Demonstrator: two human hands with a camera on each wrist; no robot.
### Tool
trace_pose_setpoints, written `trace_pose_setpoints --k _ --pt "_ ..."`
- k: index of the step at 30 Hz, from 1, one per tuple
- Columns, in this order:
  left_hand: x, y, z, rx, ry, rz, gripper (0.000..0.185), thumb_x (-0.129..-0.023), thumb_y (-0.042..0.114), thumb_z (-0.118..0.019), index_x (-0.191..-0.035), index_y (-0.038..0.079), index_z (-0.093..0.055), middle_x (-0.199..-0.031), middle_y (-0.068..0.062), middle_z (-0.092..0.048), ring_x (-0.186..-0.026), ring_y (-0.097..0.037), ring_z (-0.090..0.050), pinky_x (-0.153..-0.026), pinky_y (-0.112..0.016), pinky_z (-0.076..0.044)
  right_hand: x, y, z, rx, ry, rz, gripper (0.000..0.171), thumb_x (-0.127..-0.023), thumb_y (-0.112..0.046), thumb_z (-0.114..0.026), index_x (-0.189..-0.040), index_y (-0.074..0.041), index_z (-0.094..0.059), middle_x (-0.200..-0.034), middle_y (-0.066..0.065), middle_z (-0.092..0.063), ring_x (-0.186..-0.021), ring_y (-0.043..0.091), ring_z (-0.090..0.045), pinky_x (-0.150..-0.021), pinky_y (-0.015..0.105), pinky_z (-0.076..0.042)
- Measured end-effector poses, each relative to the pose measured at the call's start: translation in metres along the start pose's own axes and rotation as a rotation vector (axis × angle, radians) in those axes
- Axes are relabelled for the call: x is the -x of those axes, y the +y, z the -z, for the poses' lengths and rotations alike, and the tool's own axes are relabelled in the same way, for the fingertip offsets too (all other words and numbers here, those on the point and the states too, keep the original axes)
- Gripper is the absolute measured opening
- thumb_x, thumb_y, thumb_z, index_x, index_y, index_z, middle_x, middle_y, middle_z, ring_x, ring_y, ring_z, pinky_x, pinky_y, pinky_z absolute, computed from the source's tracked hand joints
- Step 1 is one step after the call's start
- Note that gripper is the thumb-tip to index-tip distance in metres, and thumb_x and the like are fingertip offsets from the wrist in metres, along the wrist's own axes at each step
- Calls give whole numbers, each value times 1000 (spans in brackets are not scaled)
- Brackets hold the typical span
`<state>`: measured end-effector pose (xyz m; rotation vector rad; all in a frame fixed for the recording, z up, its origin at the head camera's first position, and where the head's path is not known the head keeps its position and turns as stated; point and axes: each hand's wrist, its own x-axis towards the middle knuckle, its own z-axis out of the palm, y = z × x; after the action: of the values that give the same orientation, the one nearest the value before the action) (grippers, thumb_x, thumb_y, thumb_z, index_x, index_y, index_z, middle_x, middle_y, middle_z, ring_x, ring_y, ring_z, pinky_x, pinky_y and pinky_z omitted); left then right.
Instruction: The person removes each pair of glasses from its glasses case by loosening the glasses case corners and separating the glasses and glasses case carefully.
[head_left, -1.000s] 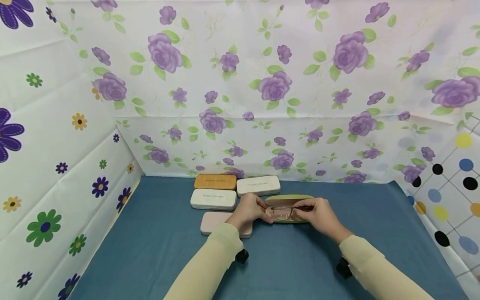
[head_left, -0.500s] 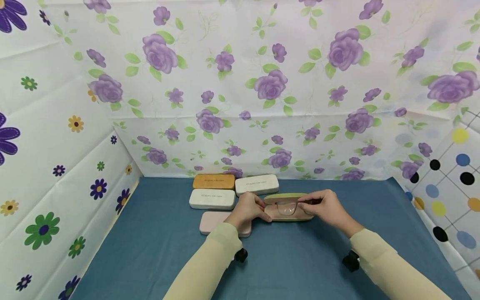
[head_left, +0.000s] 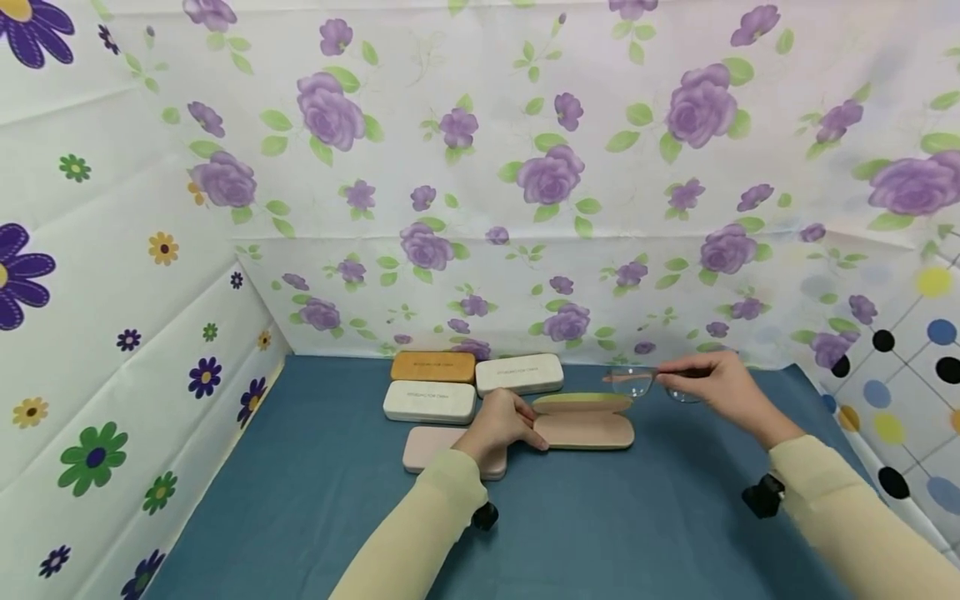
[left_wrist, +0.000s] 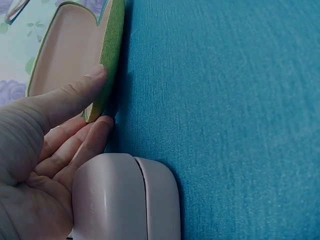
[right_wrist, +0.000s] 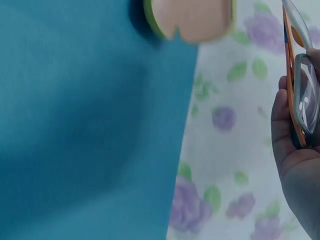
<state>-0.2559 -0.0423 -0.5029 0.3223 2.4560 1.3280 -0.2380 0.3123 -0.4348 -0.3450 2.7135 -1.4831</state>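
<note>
An open green glasses case (head_left: 585, 423) with a pink lining lies on the blue table (head_left: 315, 483); it shows in the left wrist view (left_wrist: 70, 50) and the right wrist view (right_wrist: 192, 20) too. My left hand (head_left: 504, 423) holds its left end, thumb (left_wrist: 75, 95) on the rim. My right hand (head_left: 720, 385) holds a pair of clear-lensed glasses (head_left: 652, 382) in the air to the right of the case, above the table's back right. The right wrist view has the folded glasses (right_wrist: 302, 85) pinched in the fingers.
An orange case (head_left: 433, 367) and two white cases (head_left: 519, 373) (head_left: 429, 401) lie shut at the back. A shut pink case (head_left: 431, 446) lies under my left wrist, seen close (left_wrist: 127, 200). Flowered sheets wall the table at back and left, a dotted one at right.
My right hand has lifted the glasses out of the open case and carried them up and to the right. The left hand stays on the case's left end.
</note>
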Motion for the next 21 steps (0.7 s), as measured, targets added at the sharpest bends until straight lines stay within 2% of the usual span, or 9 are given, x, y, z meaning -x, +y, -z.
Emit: trace_pose_setpoints --k 5,10,16,21 --pt "1 0 -1 9 6 8 40 -58 19 -90 -94 10 -75 -95 -4 -71 -80 -9 -63 -67 -28 -54 -5 13 26 69 31 -77 34 -83 -43 -68 -108 -21 -71 -106 1 -67 -83 18 -65 -64 34 -53" --pt "0 0 -1 12 14 8 41 -58 17 -90 -95 9 -74 -97 -5 -71 -79 -9 -63 -68 -29 -55 -11 26 41 111 39 -120 40 -82 -48 -67 -111 -21 -70 -114 -1 -64 -89 13 -64 -68 34 -54" --pt "-3 -2 -2 13 24 3 42 -56 18 -90 -94 10 -74 -90 -3 -72 -75 -8 -65 -67 -28 -55 -18 47 42 110 55 -133 45 -82 -46 -67 -115 -15 -69 -122 4 -62 -90 2 -62 -75 35 -54" --pt "-2 -4 -3 -13 44 14 41 -54 20 -91 -91 11 -74 -82 0 -71 -71 -7 -64 -66 -28 -55 -25 65 35 89 37 -124 42 -83 -40 -68 -114 -11 -69 -119 4 -62 -89 0 -61 -77 35 -54"
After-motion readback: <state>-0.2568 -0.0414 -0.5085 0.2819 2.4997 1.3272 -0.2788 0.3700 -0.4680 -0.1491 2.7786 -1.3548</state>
